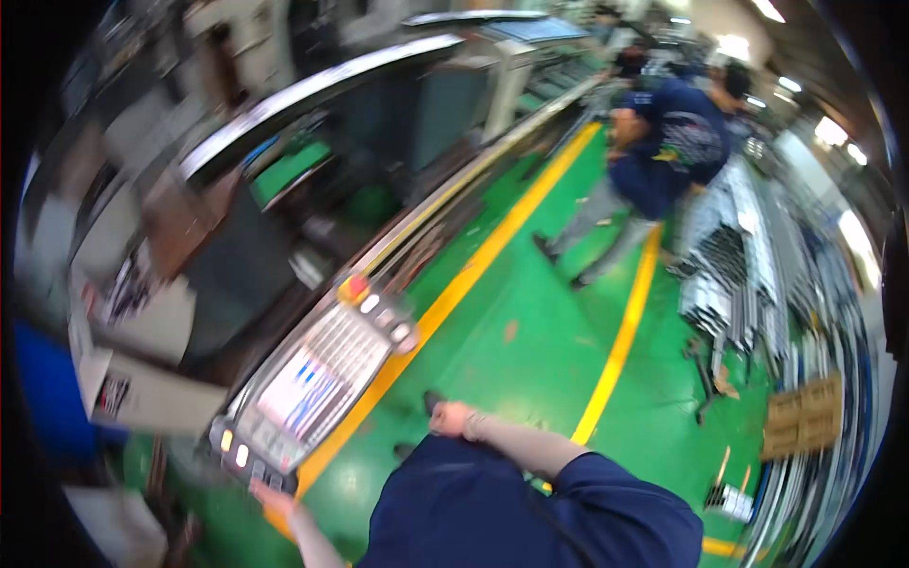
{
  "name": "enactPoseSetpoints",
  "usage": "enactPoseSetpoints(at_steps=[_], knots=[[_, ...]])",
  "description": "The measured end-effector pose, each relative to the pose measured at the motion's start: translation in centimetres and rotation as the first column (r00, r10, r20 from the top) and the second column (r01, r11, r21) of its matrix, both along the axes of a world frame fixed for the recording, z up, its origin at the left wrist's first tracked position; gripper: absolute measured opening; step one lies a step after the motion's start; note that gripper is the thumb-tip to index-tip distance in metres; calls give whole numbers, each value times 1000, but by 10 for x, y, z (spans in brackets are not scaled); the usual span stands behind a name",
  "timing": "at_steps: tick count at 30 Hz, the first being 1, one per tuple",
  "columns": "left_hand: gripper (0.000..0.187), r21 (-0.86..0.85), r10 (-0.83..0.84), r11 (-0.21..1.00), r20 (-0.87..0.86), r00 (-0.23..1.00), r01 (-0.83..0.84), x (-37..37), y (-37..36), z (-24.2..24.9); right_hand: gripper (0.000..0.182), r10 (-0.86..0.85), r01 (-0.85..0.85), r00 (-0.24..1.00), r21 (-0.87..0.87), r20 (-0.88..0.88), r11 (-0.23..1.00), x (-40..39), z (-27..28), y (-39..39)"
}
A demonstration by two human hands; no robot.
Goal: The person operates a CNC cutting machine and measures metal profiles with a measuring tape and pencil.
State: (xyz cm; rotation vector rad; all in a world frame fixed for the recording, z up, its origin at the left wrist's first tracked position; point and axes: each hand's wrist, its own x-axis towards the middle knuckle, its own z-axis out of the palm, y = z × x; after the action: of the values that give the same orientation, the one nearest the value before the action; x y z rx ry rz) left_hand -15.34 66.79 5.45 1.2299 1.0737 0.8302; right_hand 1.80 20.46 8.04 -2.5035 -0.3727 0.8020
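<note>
Floor (483, 360) is showing green, striped yellow. Worker's shirt (686, 133) is showing navy. Control-panel knob (354, 289) is showing red and yellow.

Green floor (511, 379), yellow lines (620, 362) along it, small container (729, 503), two sticks (723, 467)

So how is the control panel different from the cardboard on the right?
The panel has a bright screen and buttons, but the cardboard shows no screen or buttons.
The panel is mostly grey and black with a red knob, while the cardboard is brown.
The left hand is at the panel's edge; neither of the person's hands is at the cardboard.
Both look roughly rectangular.
</note>
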Motion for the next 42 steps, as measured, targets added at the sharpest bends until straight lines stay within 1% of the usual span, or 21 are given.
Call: enactPoseSetpoints(at_steps=[1,2,3,4,5,6,9,13,18,20,21,22,23,24,26,27,28,31,36,37,42], knots=[[68,171,-170,963,-222,960,210,-28,21,-39,28,-18,24,998,84,-68,996,2,8,4],[63,1,-181,983,55,982,181,-18,6,-20,27,51,-57,997,106,59,993,5,32,16],[56,-16,62,998,56,996,-61,-3,-15,-7,27,74,-81,994,79,84,994,8,46,27],[54,143,-79,984,-173,982,105,-14,-7,-9,31,103,-123,985,137,141,983,9,44,35],[53,431,-21,885,-344,939,177,-14,-14,-7,37,155,-182,975,169,162,969,10,63,49],[58,234,9,971,-237,971,48,4,-34,39,45,182,-222,962,195,201,955,13,88,63],[68,218,-26,973,-192,981,69,0,-36,47,68,412,-463,841,73,350,883,15,123,98],[71,211,-70,971,-219,973,117,2,-36,51,89,491,-498,796,-80,352,864,19,112,125],[71,169,-64,981,-202,977,99,0,-36,48,92,520,-489,805,-177,284,854,24,116,134],[69,260,-28,960,-272,962,101,-8,-27,28,92,519,-477,819,-212,244,853,25,123,134],[68,298,-36,946,-289,957,126,-3,-25,14,91,513,-471,788,-203,341,858,25,112,131],[65,220,-30,969,-339,940,110,-1,-32,36,89,489,-458,834,-173,255,872,28,122,134],[61,369,38,905,-564,825,211,-11,-15,-6,87,469,-453,823,-129,320,882,28,112,131],[60,98,-88,991,-60,994,93,-7,-21,0,85,421,-435,835,-42,354,899,27,96,126],[58,253,-92,955,-243,966,155,-7,-18,4,90,516,-486,835,-188,188,854,31,117,127],[58,165,-84,981,-122,989,104,-6,-18,5,94,520,-492,843,-189,142,850,31,123,127],[62,97,-120,987,-101,988,130,-6,-24,21,97,533,-513,841,-176,92,840,31,128,126],[67,132,-101,985,-99,990,113,-4,-22,20,101,497,-491,863,-85,90,867,29,125,123],[70,145,-91,983,-137,986,111,-6,-21,17,104,491,-487,870,-69,54,871,28,128,124],[71,227,-69,967,-219,973,120,-8,-16,10,105,483,-481,874,-58,56,875,28,128,124],[73,181,-107,973,-191,976,142,-9,-8,-1,110,447,-447,893,-24,54,894,25,130,121]])
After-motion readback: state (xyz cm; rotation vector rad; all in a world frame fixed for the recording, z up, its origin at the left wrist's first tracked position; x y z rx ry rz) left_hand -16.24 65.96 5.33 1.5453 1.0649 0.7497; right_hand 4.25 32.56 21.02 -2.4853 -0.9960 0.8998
